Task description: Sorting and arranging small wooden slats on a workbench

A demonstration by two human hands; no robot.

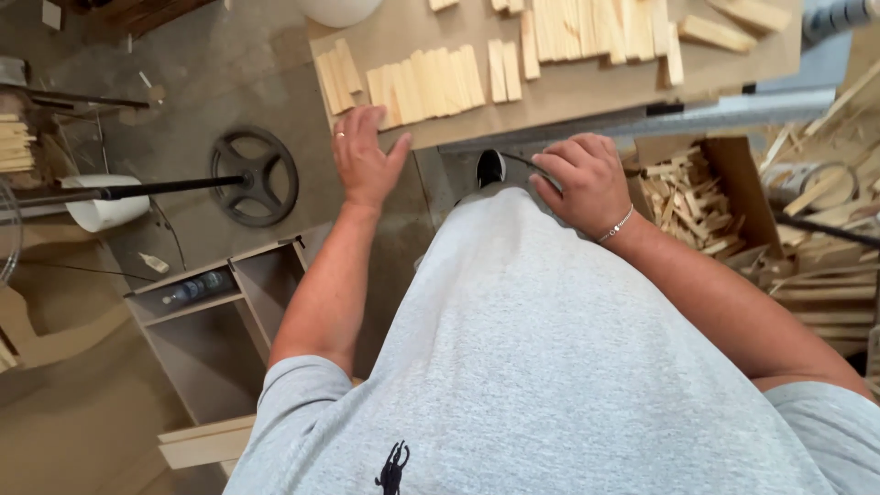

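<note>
Up top, the broad brown surface (568,92) runs across the view, its near edge just above both hands. To the right, an open cardboard box (733,174) sits on the floor crammed with a jumble of thin wood offcuts (687,202). Over on the left, a low grey cabinet (215,321) lies with its compartments open, and a plastic bottle (192,290) lies in the upper one. Above it, a dark spoked wheel (255,177) rests on the concrete, a black rod reaching to it from the left. On the surface, pale wooden slats lie in rows; the nearest row of slats (426,84) sits at the front left edge. The left hand (365,160) is spread flat, fingers apart, its fingertips at that front edge just touching or just short of the closest slats, hard to say which from here; it grips nothing, and a ring shows on one finger. The right hand (587,183) hangs below the edge with fingers curled loosely inward, a thin bracelet at the wrist, and nothing visible in its grasp.
</note>
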